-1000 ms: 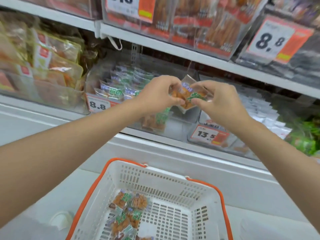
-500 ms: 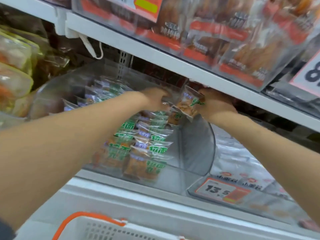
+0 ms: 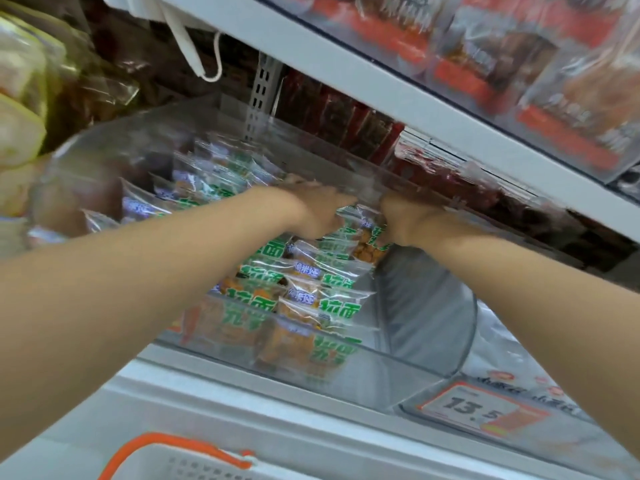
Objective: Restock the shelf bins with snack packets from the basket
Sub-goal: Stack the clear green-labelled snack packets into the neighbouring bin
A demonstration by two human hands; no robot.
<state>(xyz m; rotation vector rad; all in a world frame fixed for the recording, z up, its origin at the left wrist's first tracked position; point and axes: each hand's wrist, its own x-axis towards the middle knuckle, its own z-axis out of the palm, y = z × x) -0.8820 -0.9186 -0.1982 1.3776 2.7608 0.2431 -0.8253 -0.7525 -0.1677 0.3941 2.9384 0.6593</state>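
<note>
Both hands reach deep into a clear plastic shelf bin point(image 3: 426, 306). My left hand point(image 3: 317, 211) and my right hand point(image 3: 403, 221) together pinch a clear snack packet point(image 3: 367, 242) with orange pieces and green print, at the back right of the bin, right against the other packets. Below it a row of the same snack packets point(image 3: 311, 299) lies overlapping toward the bin's front. The white basket point(image 3: 194, 467) with its orange rim shows only at the bottom edge; its contents are out of view.
The white upper shelf point(image 3: 398, 95) runs just above my hands, carrying red-labelled packs point(image 3: 519, 74). A 13.5 price tag point(image 3: 485, 408) fronts the neighbouring bin on the right. Yellowish bagged goods point(image 3: 20, 109) fill the left side. A white ledge point(image 3: 242, 420) lies below the bins.
Both hands have moved forward and down into the bin with the packet, from in front of the shelf to the back of the row. The view has closed in; the basket has dropped almost out of frame.
</note>
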